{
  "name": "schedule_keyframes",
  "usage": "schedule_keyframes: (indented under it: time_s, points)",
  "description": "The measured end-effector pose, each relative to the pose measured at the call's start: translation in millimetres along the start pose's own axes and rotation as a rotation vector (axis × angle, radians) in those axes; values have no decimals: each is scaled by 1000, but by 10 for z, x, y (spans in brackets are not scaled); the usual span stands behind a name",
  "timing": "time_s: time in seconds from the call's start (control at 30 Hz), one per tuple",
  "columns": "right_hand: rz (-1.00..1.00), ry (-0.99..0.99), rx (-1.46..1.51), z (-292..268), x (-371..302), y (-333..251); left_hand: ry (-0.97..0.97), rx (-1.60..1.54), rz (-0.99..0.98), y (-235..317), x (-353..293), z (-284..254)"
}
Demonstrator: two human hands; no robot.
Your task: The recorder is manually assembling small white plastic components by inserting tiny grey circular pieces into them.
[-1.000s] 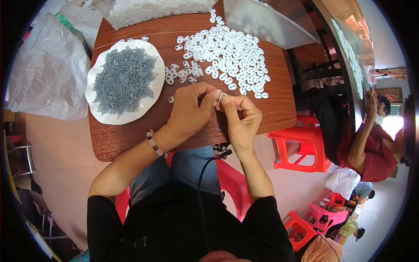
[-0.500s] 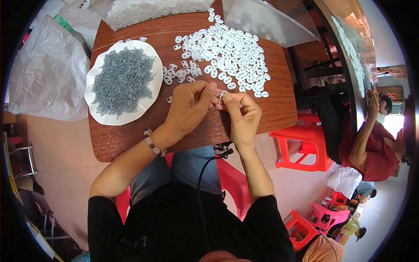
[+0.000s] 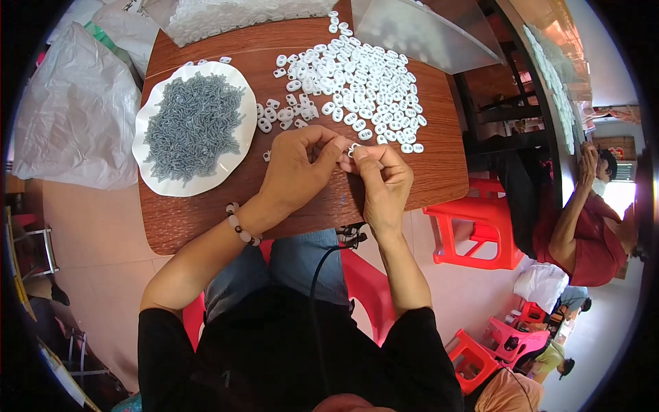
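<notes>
My right hand [image 3: 386, 180] pinches a small white oval piece with holes [image 3: 353, 148] between thumb and forefinger above the table. Thumb and fingers of my left hand [image 3: 298, 165] are pressed together against the left side of that piece; whatever they hold is too small or hidden to name. Beyond my hands spreads a loose pile of similar white two-holed pieces [image 3: 374, 82], with a smaller cluster [image 3: 295, 110] nearer my left hand. To the left, a white wavy-rimmed plate [image 3: 142, 134] holds a heap of small grey-blue, rod-like pieces [image 3: 192, 127].
Along the far edge of the brown wooden table [image 3: 309, 216] stand a clear container of white pieces [image 3: 240, 17] and a translucent box [image 3: 425, 34]. A white plastic bag [image 3: 75, 110] lies left. Right are a red stool [image 3: 473, 237] and a seated person [image 3: 583, 247].
Both hands have shifted very slightly to the right, still together around the white oval piece. Nothing else on the table has visibly moved.
</notes>
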State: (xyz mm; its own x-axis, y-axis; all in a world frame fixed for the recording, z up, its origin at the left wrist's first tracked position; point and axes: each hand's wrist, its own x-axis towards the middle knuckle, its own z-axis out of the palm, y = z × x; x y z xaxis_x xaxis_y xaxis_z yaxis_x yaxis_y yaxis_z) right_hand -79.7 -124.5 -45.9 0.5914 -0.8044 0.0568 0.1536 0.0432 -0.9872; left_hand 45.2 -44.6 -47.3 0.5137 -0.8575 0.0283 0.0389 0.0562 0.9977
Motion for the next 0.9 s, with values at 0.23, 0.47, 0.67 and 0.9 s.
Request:
schedule_keyframes:
  time_s: [0.23, 0.47, 0.67, 0.9]
  points:
    - [-5, 1, -27, -12, -1, 7, 61, -65, 80, -32, 14, 28]
    - [-6, -7, -61, -24, -12, 16, 18, 56, 9, 77, -21, 14]
    - [-18, 1, -163, -1, -35, -30, 42, 44, 78, 3, -1, 24]
    - [-36, 20, -201, 43, -67, -18, 49, 118, 107, -45, -27, 31]
